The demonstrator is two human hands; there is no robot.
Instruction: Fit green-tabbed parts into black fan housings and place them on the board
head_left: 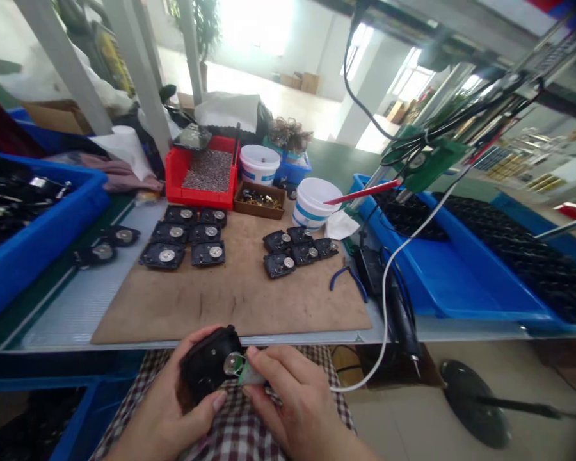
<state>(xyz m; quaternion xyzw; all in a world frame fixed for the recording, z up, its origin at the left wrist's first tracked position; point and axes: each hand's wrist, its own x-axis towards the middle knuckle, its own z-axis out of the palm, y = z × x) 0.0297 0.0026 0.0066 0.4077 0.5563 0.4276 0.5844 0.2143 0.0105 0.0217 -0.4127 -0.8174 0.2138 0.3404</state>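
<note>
My left hand [173,410] is wrapped around a black plastic housing [204,362], raised over my lap in front of the table edge. A shiny metal disc [232,363] sits at the housing's right side. My right hand [295,397] pinches a small grey-and-green tool [250,372] whose thin wire-like prongs reach to the disc. Whether they touch it I cannot tell. A white cord [385,320] comes out beside my right hand and climbs to the upper right. The rest of the tool is hidden by my fingers.
Several black housings with discs [167,256] lie on the brown board [249,301]. Blue-handled pliers [348,278] and a black electric screwdriver [403,320] lie to the right. Behind are a red bin [173,179], a white tub [310,214] and blue crates [454,288].
</note>
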